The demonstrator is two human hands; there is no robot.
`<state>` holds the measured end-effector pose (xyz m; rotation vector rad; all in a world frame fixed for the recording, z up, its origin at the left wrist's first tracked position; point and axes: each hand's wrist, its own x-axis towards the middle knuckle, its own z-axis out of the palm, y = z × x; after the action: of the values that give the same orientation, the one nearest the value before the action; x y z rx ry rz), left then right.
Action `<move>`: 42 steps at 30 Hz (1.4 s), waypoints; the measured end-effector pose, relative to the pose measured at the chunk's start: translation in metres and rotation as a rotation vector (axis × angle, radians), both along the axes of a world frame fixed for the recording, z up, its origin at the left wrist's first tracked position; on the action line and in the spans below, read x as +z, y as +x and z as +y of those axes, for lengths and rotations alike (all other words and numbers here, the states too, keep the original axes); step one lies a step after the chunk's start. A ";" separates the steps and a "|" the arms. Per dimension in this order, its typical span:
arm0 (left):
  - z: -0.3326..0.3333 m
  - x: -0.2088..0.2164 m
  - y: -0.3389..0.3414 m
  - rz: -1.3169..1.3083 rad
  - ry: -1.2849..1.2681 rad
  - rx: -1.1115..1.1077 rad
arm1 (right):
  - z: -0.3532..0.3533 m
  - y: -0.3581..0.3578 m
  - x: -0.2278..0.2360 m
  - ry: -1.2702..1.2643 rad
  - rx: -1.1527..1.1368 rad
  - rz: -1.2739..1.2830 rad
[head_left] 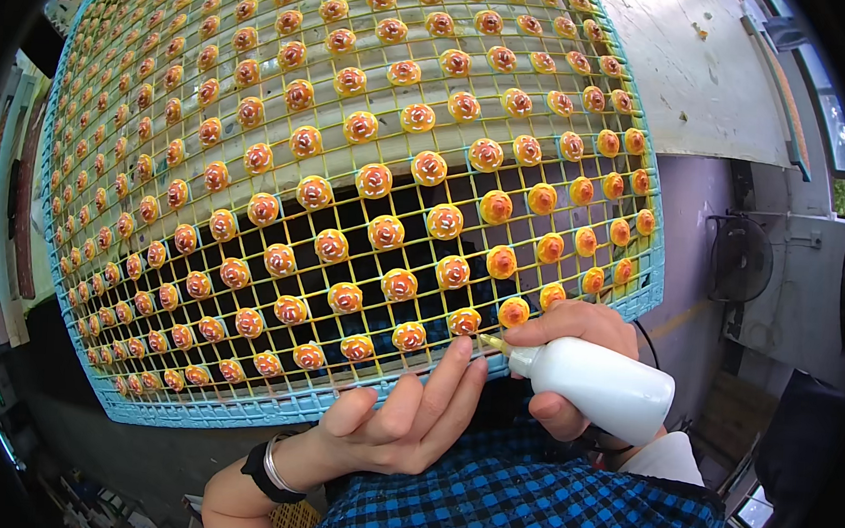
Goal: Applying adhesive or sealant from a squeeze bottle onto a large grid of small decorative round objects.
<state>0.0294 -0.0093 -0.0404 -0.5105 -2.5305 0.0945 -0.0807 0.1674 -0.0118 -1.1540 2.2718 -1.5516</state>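
Note:
My right hand (588, 324) grips a white squeeze bottle (603, 383) tilted on its side. Its thin nozzle (495, 344) points left, close to a small round yellow-and-orange rosette (463, 321) in the row nearest me. Below that rosette, the stretched fingers of my left hand (411, 420) reach up to the near edge of the rack, palm partly upward and holding nothing. Many rosettes sit in rows on a yellow wire rack (365, 336) with a light-blue rim. White marks show on most of them; plain ones, such as one orange rosette (513, 312), sit toward the near right.
Under the far part of the rack lies a pale, stained tabletop (705, 78). A black fan (741, 258) stands at the right by a wall. Long strips or boards (6, 200) lean at the left. A yellow plastic crate (294, 519) shows low, beside my left forearm.

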 end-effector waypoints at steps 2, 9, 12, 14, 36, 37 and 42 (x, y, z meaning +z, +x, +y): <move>0.000 0.000 0.000 -0.001 0.001 0.000 | 0.000 0.001 0.000 -0.001 -0.011 -0.022; 0.000 0.001 -0.001 0.003 0.002 0.002 | 0.001 0.003 0.003 -0.016 -0.035 -0.112; 0.000 0.001 -0.001 0.004 -0.001 0.001 | 0.000 0.001 0.003 -0.007 -0.021 -0.060; 0.000 0.001 0.000 0.005 -0.002 0.003 | 0.001 0.002 0.003 -0.010 -0.020 -0.072; 0.001 0.000 0.001 -0.005 0.014 -0.001 | 0.001 -0.002 0.002 -0.039 0.020 -0.034; 0.001 0.000 0.000 -0.005 0.012 -0.002 | 0.000 -0.003 0.001 -0.053 0.047 0.017; 0.000 0.000 0.000 -0.001 0.006 -0.006 | -0.001 -0.006 -0.002 -0.043 0.068 0.081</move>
<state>0.0296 -0.0094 -0.0402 -0.5166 -2.5295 0.0848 -0.0866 0.1662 -0.0135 -1.3134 2.2341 -1.5628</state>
